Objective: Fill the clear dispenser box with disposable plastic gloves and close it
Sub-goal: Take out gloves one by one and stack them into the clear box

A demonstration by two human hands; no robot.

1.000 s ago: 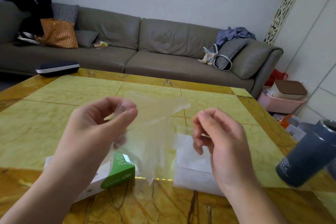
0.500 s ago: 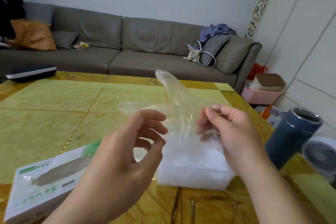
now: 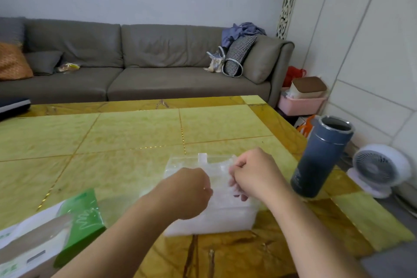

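Note:
The clear dispenser box stands on the table in front of me, packed with whitish plastic gloves, its lid tipped open at the back. Both my hands are down in its open top. My right hand has its fingers curled round a thin clear glove at the box's right side. Just left of it, my left hand is a fist with its knuckles up, its fingertips hidden down among the gloves.
A green and white glove carton lies at the table's near left. A dark blue flask stands open close to the right of the box, near the table edge. A small white fan sits on the floor beyond. A grey sofa runs behind the table.
The glove that both hands held up above the box has come down into it. Both hands have dropped and curled into the box's top. My view has shifted right.

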